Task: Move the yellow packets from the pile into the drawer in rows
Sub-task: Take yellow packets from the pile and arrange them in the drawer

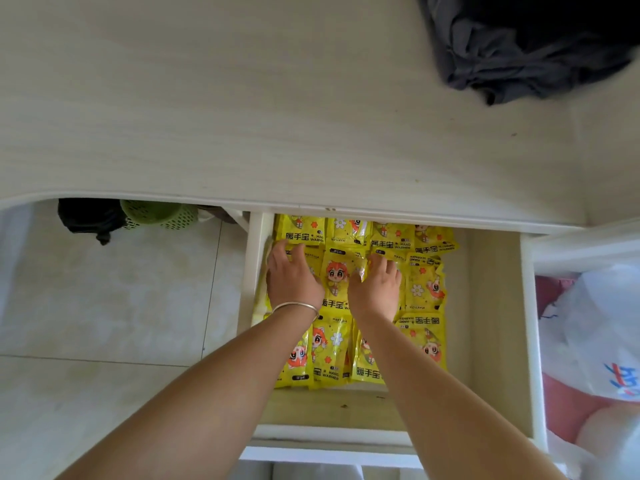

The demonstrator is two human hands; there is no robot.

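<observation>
Several yellow hand-warmer packets point(424, 285) with an orange cartoon figure lie in rows across the left and middle of the open pale wood drawer point(491, 306). Both my hands reach into it from below. My left hand point(292, 277), with a silver bangle at the wrist, lies palm down on packets in the middle row near the drawer's left wall. My right hand point(377, 287) rests flat on packets just right of it. Between the two hands one packet point(337, 275) shows face up. No pile of packets is in view.
A pale desk top point(242, 98) overhangs the drawer's back. A dark cloth heap point(530, 46) lies at its far right. Under the desk on the left stand a green basket point(159, 213) and a black object point(90, 216) on tiled floor. White plastic bags point(602, 327) sit right of the drawer.
</observation>
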